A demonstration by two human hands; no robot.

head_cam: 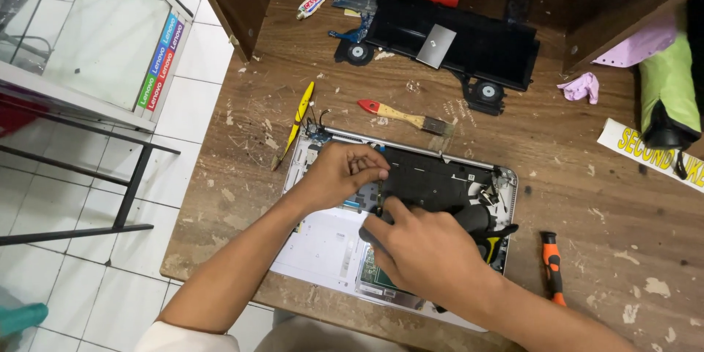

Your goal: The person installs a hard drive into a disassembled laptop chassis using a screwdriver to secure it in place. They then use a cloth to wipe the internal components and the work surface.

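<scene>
Nearest the lens, the right hand (429, 253) wraps its grip fully closed around the black-and-yellow handle of a screwdriver (469, 224), whose long axis runs from that handle leftward to the tip over the opened laptop (323, 242). Just up and left of the screwdriver's tip, the left hand (341, 172) pinches thumb and forefinger closed on the thin shaft, so both hands meet over the laptop's black battery (433, 180). Right of the laptop, an orange-handled tool (552, 264) lies on the wooden table (609, 198). Beyond the laptop lie a paintbrush (407, 117) and a yellow pry tool (299, 119).
</scene>
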